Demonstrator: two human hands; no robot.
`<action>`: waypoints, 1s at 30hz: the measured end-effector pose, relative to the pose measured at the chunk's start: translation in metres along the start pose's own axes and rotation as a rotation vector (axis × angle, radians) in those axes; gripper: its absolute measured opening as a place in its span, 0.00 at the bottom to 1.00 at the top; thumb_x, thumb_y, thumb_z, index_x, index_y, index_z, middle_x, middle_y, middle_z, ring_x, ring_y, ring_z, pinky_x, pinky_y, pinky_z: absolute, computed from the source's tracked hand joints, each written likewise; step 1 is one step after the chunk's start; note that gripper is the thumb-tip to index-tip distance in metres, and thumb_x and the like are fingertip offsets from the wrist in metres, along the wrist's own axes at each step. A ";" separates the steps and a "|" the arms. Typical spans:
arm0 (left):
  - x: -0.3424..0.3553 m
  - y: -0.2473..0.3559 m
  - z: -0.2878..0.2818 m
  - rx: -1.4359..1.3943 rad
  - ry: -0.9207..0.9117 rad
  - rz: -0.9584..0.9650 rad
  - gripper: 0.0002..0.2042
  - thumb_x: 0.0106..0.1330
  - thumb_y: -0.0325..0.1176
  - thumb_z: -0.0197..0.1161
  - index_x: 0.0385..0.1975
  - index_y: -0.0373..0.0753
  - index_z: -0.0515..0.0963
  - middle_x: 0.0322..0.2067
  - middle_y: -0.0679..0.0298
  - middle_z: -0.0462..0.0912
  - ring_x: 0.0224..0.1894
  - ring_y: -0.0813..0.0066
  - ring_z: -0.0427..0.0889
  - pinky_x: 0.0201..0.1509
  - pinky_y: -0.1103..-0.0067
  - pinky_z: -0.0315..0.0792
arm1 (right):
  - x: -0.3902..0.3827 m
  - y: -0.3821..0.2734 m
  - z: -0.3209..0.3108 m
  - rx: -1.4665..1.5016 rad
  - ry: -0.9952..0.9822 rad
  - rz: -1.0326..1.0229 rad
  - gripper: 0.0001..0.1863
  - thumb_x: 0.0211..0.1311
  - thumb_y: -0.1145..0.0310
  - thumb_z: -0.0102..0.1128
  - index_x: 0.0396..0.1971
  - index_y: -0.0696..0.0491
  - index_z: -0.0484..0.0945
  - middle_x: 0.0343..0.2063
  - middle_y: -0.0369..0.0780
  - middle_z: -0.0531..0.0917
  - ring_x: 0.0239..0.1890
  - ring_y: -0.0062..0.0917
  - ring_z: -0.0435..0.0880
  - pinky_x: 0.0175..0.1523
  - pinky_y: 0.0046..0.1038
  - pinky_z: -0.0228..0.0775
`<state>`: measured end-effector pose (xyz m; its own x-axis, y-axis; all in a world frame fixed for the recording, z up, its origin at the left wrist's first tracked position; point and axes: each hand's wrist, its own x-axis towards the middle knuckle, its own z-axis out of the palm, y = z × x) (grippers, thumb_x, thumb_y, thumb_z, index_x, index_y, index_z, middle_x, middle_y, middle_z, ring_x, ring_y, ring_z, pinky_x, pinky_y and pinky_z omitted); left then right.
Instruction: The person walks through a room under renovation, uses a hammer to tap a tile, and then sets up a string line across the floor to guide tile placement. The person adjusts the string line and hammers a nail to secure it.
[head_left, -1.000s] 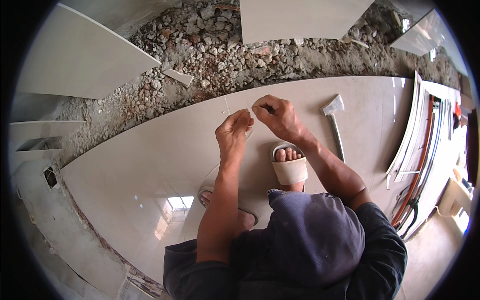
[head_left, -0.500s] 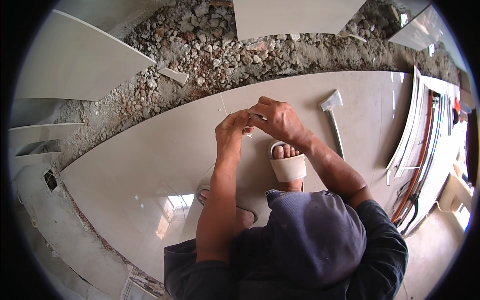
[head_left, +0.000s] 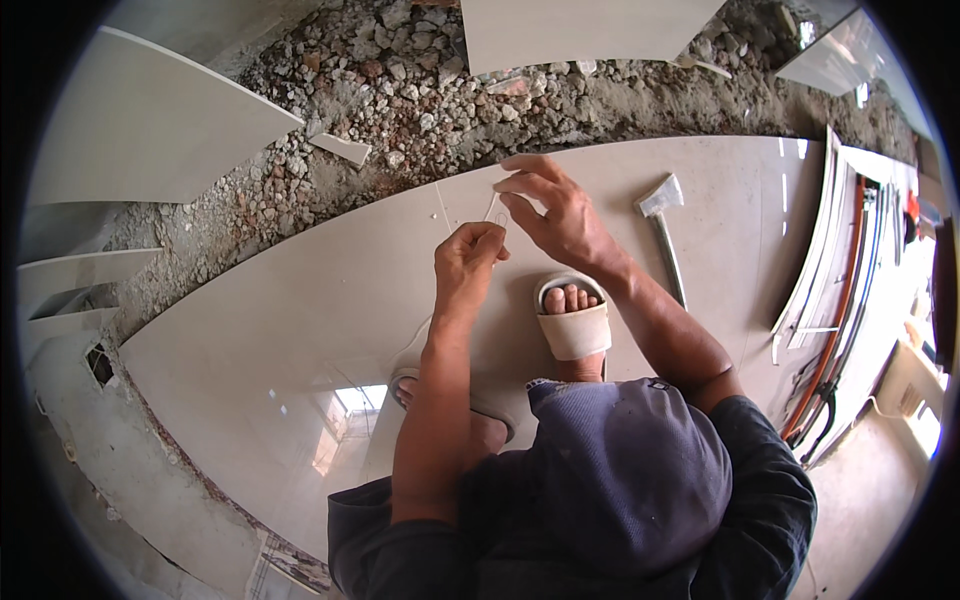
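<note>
the left hand (head_left: 466, 268) is half curled, its thumb and first finger pinched together on a thin white string (head_left: 491, 208). a short length of the string rises from that pinch toward the fingertips of the right hand (head_left: 565, 222), and a small loop of it shows between the two sets of fingers. the right hand's fingers are bent and partly spread, the upper ones apart; the string reaches up near its thumb and first finger, but i cannot tell whether they grip it. the two hands are close and not touching, the right one a little farther from the body, both held over a glossy pale floor (head_left: 270, 310).

right of the right hand's fingers, on the floor, lies a hatchet (head_left: 664, 240), head away from the body, handle pointing back. nearer the body than the fingers, the right foot stands in a cream sandal (head_left: 575, 332); closer still is a dark blue cap (head_left: 630, 470). beyond the fingers, past the floor's edge, is rubble (head_left: 430, 95), with a tile shard (head_left: 341, 148) on it to their left. far right of the fingers are pale strips (head_left: 812, 250) and an orange pipe (head_left: 852, 290).
</note>
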<state>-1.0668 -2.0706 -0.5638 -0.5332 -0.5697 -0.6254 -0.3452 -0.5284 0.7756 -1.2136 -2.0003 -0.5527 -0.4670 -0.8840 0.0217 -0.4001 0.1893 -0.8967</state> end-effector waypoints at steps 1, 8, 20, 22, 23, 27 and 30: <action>0.000 0.000 0.001 -0.001 0.022 0.001 0.07 0.63 0.31 0.60 0.32 0.33 0.78 0.22 0.66 0.78 0.27 0.81 0.75 0.36 0.82 0.69 | -0.002 -0.001 0.000 0.040 0.039 0.020 0.07 0.57 0.69 0.59 0.34 0.54 0.80 0.45 0.43 0.78 0.43 0.36 0.81 0.48 0.32 0.74; 0.001 -0.005 0.006 -0.008 0.045 0.060 0.07 0.64 0.31 0.58 0.33 0.32 0.77 0.23 0.66 0.78 0.28 0.82 0.75 0.36 0.83 0.69 | -0.009 0.006 -0.003 0.005 -0.156 0.151 0.09 0.54 0.66 0.58 0.30 0.55 0.82 0.47 0.47 0.78 0.49 0.41 0.77 0.56 0.37 0.68; 0.002 -0.005 0.007 -0.003 -0.017 0.037 0.09 0.67 0.32 0.58 0.36 0.31 0.79 0.26 0.66 0.80 0.30 0.83 0.75 0.37 0.85 0.69 | -0.002 0.015 0.000 -0.018 -0.112 0.054 0.09 0.56 0.68 0.57 0.30 0.58 0.78 0.45 0.47 0.77 0.47 0.40 0.78 0.53 0.36 0.70; 0.004 -0.011 0.006 -0.019 0.011 0.042 0.10 0.67 0.32 0.58 0.36 0.30 0.79 0.27 0.65 0.80 0.31 0.82 0.76 0.38 0.83 0.70 | 0.001 0.014 0.000 0.067 -0.066 0.113 0.09 0.57 0.69 0.56 0.33 0.59 0.76 0.43 0.47 0.77 0.45 0.40 0.78 0.51 0.35 0.71; 0.004 -0.014 0.004 0.036 0.032 -0.004 0.10 0.67 0.32 0.58 0.38 0.31 0.78 0.28 0.64 0.80 0.33 0.81 0.76 0.40 0.83 0.71 | 0.004 0.015 -0.003 0.062 -0.046 0.058 0.09 0.57 0.70 0.56 0.33 0.59 0.76 0.43 0.47 0.77 0.45 0.40 0.78 0.49 0.34 0.71; 0.007 -0.024 0.005 0.291 0.224 0.284 0.16 0.64 0.31 0.60 0.49 0.32 0.73 0.33 0.63 0.81 0.39 0.79 0.77 0.48 0.80 0.70 | 0.016 0.014 -0.013 0.086 -0.121 0.012 0.09 0.59 0.70 0.55 0.35 0.60 0.75 0.41 0.47 0.77 0.42 0.37 0.79 0.46 0.33 0.72; 0.017 -0.022 0.009 0.328 0.255 0.578 0.22 0.62 0.30 0.63 0.55 0.33 0.67 0.36 0.62 0.81 0.44 0.77 0.77 0.52 0.80 0.68 | 0.025 0.011 -0.013 0.155 -0.247 0.006 0.09 0.59 0.69 0.54 0.35 0.60 0.75 0.40 0.46 0.77 0.40 0.35 0.79 0.45 0.32 0.72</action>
<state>-1.0752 -2.0629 -0.5902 -0.5179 -0.8521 -0.0754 -0.2975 0.0968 0.9498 -1.2400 -2.0146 -0.5563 -0.2555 -0.9639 -0.0747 -0.2642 0.1440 -0.9537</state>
